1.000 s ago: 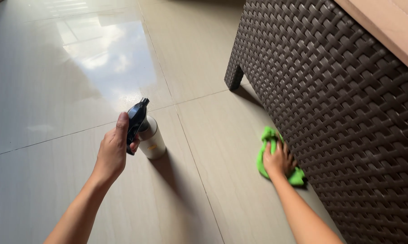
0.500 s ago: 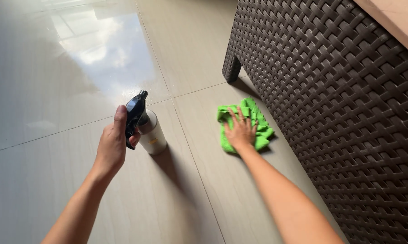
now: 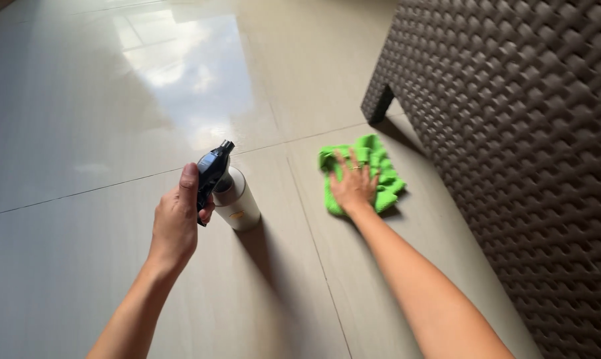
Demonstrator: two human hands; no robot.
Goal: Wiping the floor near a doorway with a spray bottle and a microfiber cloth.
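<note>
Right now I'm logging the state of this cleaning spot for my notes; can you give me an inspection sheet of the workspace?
Surface: glossy beige tiled floor with grout lines and a bright window reflection.
Job's things: green cloth spread flat on the floor; spray bottle with black trigger head and pale body, held off the floor, tilted.
Clutter: nothing seen.
Hands: left hand wrapped round the bottle's trigger head; right hand pressed flat, fingers spread, on the cloth.
Cables: nothing seen.
Surroundings: dark brown woven wicker furniture on short legs at the right, close beside the cloth but not touching it.
</note>
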